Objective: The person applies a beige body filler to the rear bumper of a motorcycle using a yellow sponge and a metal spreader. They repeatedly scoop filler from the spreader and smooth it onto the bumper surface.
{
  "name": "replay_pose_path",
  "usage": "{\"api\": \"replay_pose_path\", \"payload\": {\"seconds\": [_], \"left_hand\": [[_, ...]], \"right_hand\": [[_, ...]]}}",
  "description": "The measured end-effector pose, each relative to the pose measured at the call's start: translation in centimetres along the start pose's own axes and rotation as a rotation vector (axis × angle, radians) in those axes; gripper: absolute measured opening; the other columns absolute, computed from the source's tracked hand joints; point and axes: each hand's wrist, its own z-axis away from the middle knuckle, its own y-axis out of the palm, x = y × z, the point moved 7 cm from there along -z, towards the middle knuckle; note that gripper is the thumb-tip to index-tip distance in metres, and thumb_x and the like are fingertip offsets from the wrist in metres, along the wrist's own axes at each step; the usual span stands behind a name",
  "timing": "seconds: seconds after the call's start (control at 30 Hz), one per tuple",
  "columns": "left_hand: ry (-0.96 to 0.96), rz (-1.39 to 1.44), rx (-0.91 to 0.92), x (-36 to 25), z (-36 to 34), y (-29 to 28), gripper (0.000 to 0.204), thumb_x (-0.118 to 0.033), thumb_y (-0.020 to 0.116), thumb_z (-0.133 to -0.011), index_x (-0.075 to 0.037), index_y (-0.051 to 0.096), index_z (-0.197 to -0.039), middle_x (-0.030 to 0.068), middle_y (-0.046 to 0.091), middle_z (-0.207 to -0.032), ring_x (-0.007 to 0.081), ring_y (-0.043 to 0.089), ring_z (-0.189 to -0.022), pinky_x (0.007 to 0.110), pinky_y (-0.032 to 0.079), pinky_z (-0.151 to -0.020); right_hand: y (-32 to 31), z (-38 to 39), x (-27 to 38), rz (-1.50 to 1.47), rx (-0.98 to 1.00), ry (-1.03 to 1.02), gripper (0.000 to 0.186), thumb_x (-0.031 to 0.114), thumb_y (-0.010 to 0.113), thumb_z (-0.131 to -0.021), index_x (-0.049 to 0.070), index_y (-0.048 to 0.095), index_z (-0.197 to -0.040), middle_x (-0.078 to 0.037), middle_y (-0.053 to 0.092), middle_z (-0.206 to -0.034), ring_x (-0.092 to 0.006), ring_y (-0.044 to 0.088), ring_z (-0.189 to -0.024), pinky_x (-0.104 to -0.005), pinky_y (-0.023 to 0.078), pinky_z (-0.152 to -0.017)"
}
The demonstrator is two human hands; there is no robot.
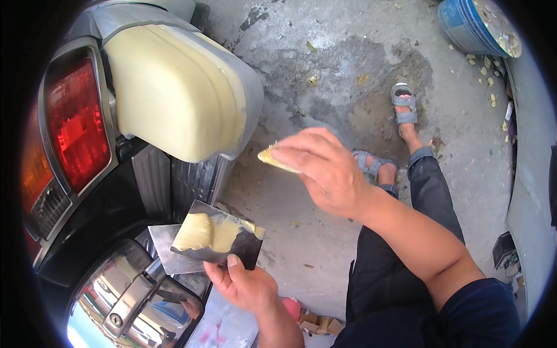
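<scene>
On stained grey concrete floor (464, 174), standing beside a vehicle (87, 243), with its red tail light (78, 124) at far left and a blue bucket (461, 29) at upper right. Gripping a dark plate (249, 255) by its edge in the left hand (249, 288), with thumb on top, yellow paste (194, 232) heaped over it and a silver metal sheet (165, 240) beneath. Pinching a yellow-smeared spreader (274, 161) in the fingers of the right hand (333, 177), apart from the plate, near the pale-yellow bumper corner (168, 93).
</scene>
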Motion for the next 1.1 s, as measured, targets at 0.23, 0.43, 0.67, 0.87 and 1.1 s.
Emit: {"api": "replay_pose_path", "payload": {"seconds": [0.23, 0.43, 0.67, 0.87, 1.1], "left_hand": [[-0.047, 0.009, 0.011, 0.9, 0.9, -0.8, 0.048, 0.002, 0.046, -0.089, 0.006, 0.042, -0.136, 0.0149, 0.053, -0.130, 0.0233, 0.052, -0.118, 0.038, 0.040, -0.104], [-0.046, 0.064, 0.054, 1.5, 1.0, -1.8, 0.049, 0.002, 0.045, -0.091, 0.003, 0.040, -0.140, 0.0147, 0.053, -0.133, 0.0244, 0.053, -0.120, 0.041, 0.041, -0.105], [-0.090, 0.057, 0.006, 2.0, 1.2, -1.5, 0.049, 0.001, 0.045, -0.089, 0.006, 0.042, -0.137, 0.0146, 0.053, -0.132, 0.0234, 0.052, -0.119, 0.038, 0.040, -0.105], [-0.100, 0.050, 0.020, 2.1, 1.4, -1.9, 0.050, 0.002, 0.045, -0.087, 0.006, 0.042, -0.137, 0.0150, 0.052, -0.132, 0.0238, 0.052, -0.119, 0.038, 0.040, -0.105], [-0.117, 0.045, 0.025, 2.3, 1.5, -1.6, 0.051, 0.002, 0.045, -0.087, 0.006, 0.040, -0.137, 0.0158, 0.051, -0.133, 0.0249, 0.051, -0.121, 0.040, 0.040, -0.105]], "right_hand": [[1.1, -5.9, 0.0, 0.003, -0.236, -0.047, 0.044, -0.012, 0.062, -0.074, 0.005, 0.066, -0.115, -0.011, 0.064, -0.109, -0.0319, 0.058, -0.099, -0.0398, 0.049, -0.086], [4.2, -4.4, 1.2, 0.049, -0.292, -0.068, 0.027, 0.005, 0.058, -0.081, 0.006, 0.070, -0.105, -0.005, 0.065, -0.106, -0.0275, 0.058, -0.100, -0.0384, 0.048, -0.086], [5.8, -1.9, 0.7, 0.067, -0.250, -0.103, 0.026, 0.005, 0.061, -0.080, 0.007, 0.069, -0.104, -0.005, 0.065, -0.106, -0.0261, 0.058, -0.100, -0.0397, 0.048, -0.088], [1.7, -5.4, -0.8, -0.028, -0.325, 0.007, 0.034, -0.006, 0.063, -0.077, 0.005, 0.068, -0.109, -0.011, 0.066, -0.106, -0.0324, 0.059, -0.098, -0.0395, 0.049, -0.084], [3.0, -5.4, 0.3, -0.041, -0.284, -0.026, 0.031, -0.005, 0.059, -0.076, 0.005, 0.071, -0.103, -0.009, 0.067, -0.103, -0.0312, 0.059, -0.098, -0.0399, 0.049, -0.086]]}}
